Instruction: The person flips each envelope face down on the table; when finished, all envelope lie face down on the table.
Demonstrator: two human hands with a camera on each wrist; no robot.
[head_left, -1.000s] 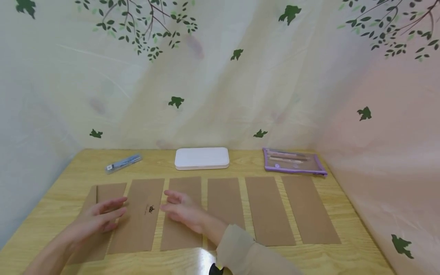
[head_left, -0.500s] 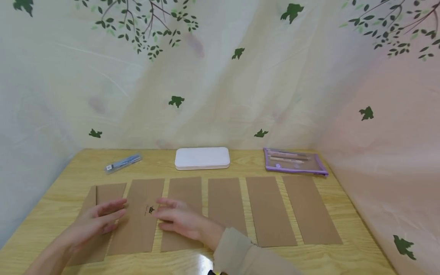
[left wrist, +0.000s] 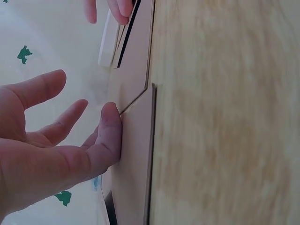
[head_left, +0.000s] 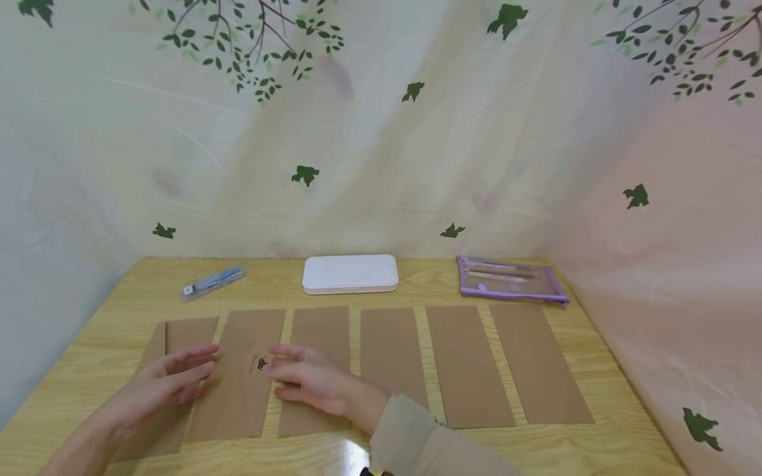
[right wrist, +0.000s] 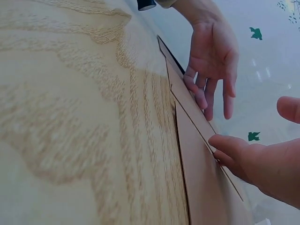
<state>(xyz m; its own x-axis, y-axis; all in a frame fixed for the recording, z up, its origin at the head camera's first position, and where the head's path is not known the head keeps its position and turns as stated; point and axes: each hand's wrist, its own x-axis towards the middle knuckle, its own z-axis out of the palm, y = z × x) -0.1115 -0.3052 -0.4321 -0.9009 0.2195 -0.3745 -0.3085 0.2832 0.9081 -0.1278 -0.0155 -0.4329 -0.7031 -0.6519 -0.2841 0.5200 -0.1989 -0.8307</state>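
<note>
Several flat brown rectangular pieces, like kraft card, lie side by side across the table. My left hand (head_left: 163, 387) is over the leftmost piece (head_left: 193, 330), which has a dark line near its left edge. Its fingers are spread and relaxed, and a fingertip touches the brown surface (left wrist: 133, 154) in the left wrist view. My right hand (head_left: 318, 380) reaches across the third piece (head_left: 321, 327). Its fingertips are at the right edge of the second piece (head_left: 238, 383), beside a small black crown print (head_left: 262, 363). Both hands hold nothing.
Along the back of the table (head_left: 411, 456) lie a clear pack with a blue item (head_left: 213, 283), a white flat case (head_left: 350, 274) and a purple-edged clear pouch (head_left: 512, 281) with pens. Three more brown pieces lie to the right, the last piece (head_left: 542, 363) near the table's right side.
My right hand has shifted a little left and down, from the third piece to the edge of the second, its fingers spreading. My left hand has stayed almost still.
</note>
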